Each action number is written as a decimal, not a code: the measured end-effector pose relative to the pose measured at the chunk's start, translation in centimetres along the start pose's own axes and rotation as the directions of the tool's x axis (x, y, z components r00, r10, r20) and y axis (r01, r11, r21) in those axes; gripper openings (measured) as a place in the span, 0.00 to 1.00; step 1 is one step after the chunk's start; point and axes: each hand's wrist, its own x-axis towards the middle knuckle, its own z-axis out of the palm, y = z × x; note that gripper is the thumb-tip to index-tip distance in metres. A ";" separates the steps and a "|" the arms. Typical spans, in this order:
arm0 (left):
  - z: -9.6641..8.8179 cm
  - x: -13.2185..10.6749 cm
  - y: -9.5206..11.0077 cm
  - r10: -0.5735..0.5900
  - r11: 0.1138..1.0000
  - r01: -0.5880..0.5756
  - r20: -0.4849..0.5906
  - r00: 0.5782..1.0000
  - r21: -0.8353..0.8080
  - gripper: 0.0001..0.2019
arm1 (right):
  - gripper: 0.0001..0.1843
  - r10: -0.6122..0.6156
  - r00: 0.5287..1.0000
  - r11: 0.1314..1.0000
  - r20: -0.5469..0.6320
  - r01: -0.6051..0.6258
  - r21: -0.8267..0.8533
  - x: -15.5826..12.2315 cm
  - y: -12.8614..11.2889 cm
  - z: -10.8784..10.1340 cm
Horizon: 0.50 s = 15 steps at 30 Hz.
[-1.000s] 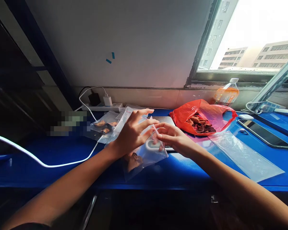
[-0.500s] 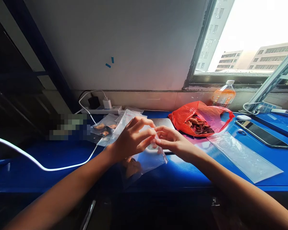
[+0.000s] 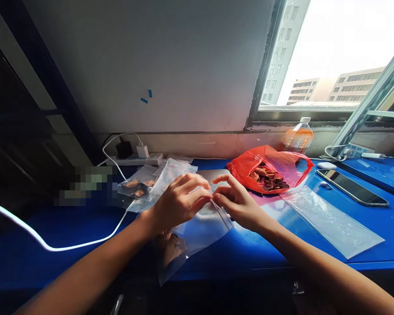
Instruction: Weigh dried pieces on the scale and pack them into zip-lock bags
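Observation:
A clear zip bag with brown pieces at its bottom hangs over the front edge of the blue table. My left hand and my right hand meet fingertip to fingertip at the bag's zip edge, both pinching it. Under the bag, a grey scale shows behind my fingers. To the right, a red plastic bag lies open with brown and dark dried pieces inside.
Filled clear bags lie at the left beside a power strip with a white charger and cable. A stack of empty clear bags, a phone, an orange drink bottle and a white mouse stand at the right.
My left fingers, spread a second ago, have closed into a pinch against my right fingertips on the bag's edge. The view has shifted slightly; the bag hangs a little lower.

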 end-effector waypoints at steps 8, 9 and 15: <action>0.2 0.1 -0.3 0.019 0.997 -0.017 0.027 0.999 -0.070 0.03 | 0.22 0.068 0.997 0.998 0.045 -0.067 -0.010 0.2 0.0 0.1; 0.3 0.1 -0.4 0.027 0.996 -0.025 0.023 0.999 -0.081 0.03 | 0.23 0.073 0.996 0.997 0.050 -0.072 -0.012 0.3 0.1 0.0; 0.8 -0.2 -0.4 0.009 0.994 -0.005 0.036 0.999 -0.113 0.03 | 0.21 0.078 0.994 0.996 0.077 -0.081 0.032 0.3 0.5 -0.3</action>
